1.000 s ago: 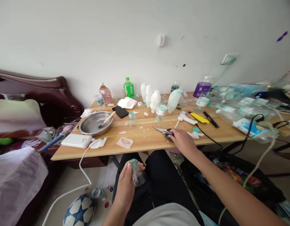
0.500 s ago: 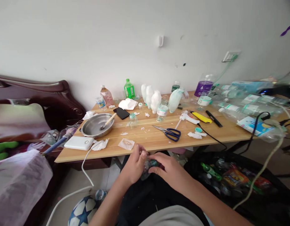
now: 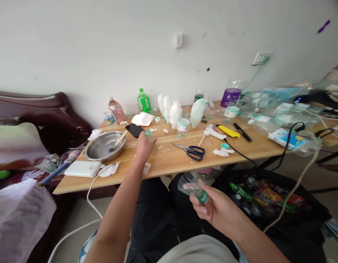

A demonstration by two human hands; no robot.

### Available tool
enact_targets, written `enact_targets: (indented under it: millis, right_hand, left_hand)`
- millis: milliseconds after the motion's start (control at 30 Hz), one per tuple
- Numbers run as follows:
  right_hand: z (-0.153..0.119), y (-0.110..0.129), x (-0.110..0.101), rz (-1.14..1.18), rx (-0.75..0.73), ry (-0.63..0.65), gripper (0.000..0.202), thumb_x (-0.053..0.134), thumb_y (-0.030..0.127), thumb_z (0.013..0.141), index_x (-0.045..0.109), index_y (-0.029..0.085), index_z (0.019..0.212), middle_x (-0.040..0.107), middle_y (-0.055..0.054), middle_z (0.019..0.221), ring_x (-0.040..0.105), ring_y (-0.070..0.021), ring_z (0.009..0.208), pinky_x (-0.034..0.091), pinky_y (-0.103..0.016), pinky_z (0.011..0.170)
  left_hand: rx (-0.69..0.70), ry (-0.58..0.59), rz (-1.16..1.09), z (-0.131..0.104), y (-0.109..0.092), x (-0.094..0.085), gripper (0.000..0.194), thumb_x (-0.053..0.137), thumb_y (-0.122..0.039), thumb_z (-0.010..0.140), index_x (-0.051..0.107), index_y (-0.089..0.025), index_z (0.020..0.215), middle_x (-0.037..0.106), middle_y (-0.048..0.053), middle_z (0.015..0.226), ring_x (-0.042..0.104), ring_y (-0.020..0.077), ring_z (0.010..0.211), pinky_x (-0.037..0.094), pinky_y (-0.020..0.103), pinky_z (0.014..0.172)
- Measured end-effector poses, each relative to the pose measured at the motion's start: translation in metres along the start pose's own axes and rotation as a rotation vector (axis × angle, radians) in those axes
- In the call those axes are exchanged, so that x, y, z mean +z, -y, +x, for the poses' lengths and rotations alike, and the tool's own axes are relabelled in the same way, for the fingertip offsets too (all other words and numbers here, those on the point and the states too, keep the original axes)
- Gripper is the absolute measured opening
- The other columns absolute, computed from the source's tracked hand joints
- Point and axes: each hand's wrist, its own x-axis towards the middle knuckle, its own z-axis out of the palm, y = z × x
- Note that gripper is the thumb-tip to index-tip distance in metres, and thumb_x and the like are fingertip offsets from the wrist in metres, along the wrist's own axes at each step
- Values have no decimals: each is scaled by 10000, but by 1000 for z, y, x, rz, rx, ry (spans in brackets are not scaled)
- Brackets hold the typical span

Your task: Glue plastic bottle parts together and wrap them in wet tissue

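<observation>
My left hand (image 3: 145, 144) reaches over the table to a cut-off clear bottle top with a green cap (image 3: 147, 133). Its fingers are apart around the piece, which they partly hide. Over my lap, my right hand (image 3: 210, 202) is closed around the neck of another cut bottle top (image 3: 187, 183). The green cap shows between the fingers, and the wide clear end flares to the left. Blue-handled scissors (image 3: 192, 151) lie on the table between the hands. A scrap of film (image 3: 146, 168) sits at the front edge, partly behind my left forearm.
Left on the table are a steel bowl (image 3: 95, 147) with a brush, a white power bank (image 3: 83, 168) and a phone (image 3: 134, 129). White-coated bottle shapes (image 3: 175, 115) stand behind. A glue gun (image 3: 215, 133), yellow cutter (image 3: 228, 131) and several clear bottles lie right.
My hands have come apart. The left has let go and moved forward to the bottle top on the table; the right has kept its cut bottle top and shifted right.
</observation>
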Motion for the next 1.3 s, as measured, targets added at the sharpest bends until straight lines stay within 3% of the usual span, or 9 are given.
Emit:
enact_targets:
  millis: [67, 133, 200, 267, 333, 400, 667, 1100, 1300]
  right_hand:
    - [-7, 4, -1, 54, -11, -41, 524, 604, 636, 896, 674, 152, 1085, 487, 34, 639, 348, -47, 464, 221, -180, 443]
    - [-11, 3, -2, -86, -154, -141, 565, 569, 644, 915, 659, 162, 1196, 487, 34, 628, 372, -66, 469, 237, -187, 432]
    - [-13, -2, -2, -362, -403, -263, 559, 564, 609, 935, 623, 196, 1306, 525, 19, 664, 452, -101, 516, 352, -217, 462]
    - [-12, -8, 1, -677, -691, -354, 492, 599, 502, 952, 589, 250, 1374, 604, -19, 790, 573, -148, 655, 490, -270, 595]
    - [-10, -14, 6, -928, -922, -380, 447, 619, 391, 960, 573, 289, 1393, 653, -60, 990, 641, -193, 865, 546, -310, 754]
    - [-7, -17, 9, -1063, -1031, -338, 449, 600, 327, 977, 535, 298, 1420, 651, -79, 1116, 648, -211, 997, 561, -310, 814]
    - [-11, -10, 17, -1185, -1019, -206, 445, 553, 316, 1004, 475, 273, 1441, 657, -83, 1188, 663, -203, 1052, 579, -276, 838]
    - [-5, -23, 22, -1121, -1012, -166, 416, 562, 293, 1000, 500, 266, 1411, 659, -68, 1137, 663, -187, 1013, 568, -283, 867]
    - [-3, -24, 28, -1142, -969, -166, 501, 624, 320, 964, 479, 260, 1441, 662, -77, 1177, 671, -197, 1058, 576, -288, 891]
  left_hand:
    - [-24, 12, -100, -15, -11, -6, 551, 882, -195, 625, 556, -144, 1067, 615, 172, 1260, 486, 362, 1334, 315, 492, 1145]
    - [-55, 39, -226, -43, -24, -13, 440, 804, -351, 762, 563, -150, 1070, 651, 126, 1178, 569, 325, 1250, 394, 464, 1094]
    - [-99, 84, -374, -82, -36, -20, 441, 519, -577, 939, 570, -155, 1059, 687, 117, 1087, 657, 282, 1127, 495, 448, 1002]
    - [-172, 152, -535, -124, -44, -24, 560, 381, -667, 960, 589, -150, 1007, 709, 134, 1000, 709, 271, 1039, 558, 436, 935]
    - [-432, 145, -986, -159, -49, -25, 447, 580, -600, 912, 616, -161, 990, 724, 114, 991, 722, 252, 1027, 560, 403, 958]
    - [-584, 116, -1164, -182, -52, -23, 382, 642, -528, 906, 653, -154, 984, 743, 112, 980, 738, 228, 962, 577, 367, 916]
    - [-524, 148, -1187, -206, -50, -20, 522, 854, -546, 686, 741, -155, 1014, 765, 103, 1034, 716, 230, 966, 531, 363, 966]
    - [-516, 82, -1141, -223, -36, -24, 505, 866, -513, 676, 728, -189, 1037, 750, 98, 1083, 694, 279, 1071, 499, 437, 1031]
    - [-466, 107, -1083, -230, -33, -24, 632, 869, -491, 673, 688, -182, 1193, 732, 134, 1135, 682, 276, 1090, 508, 398, 1010]
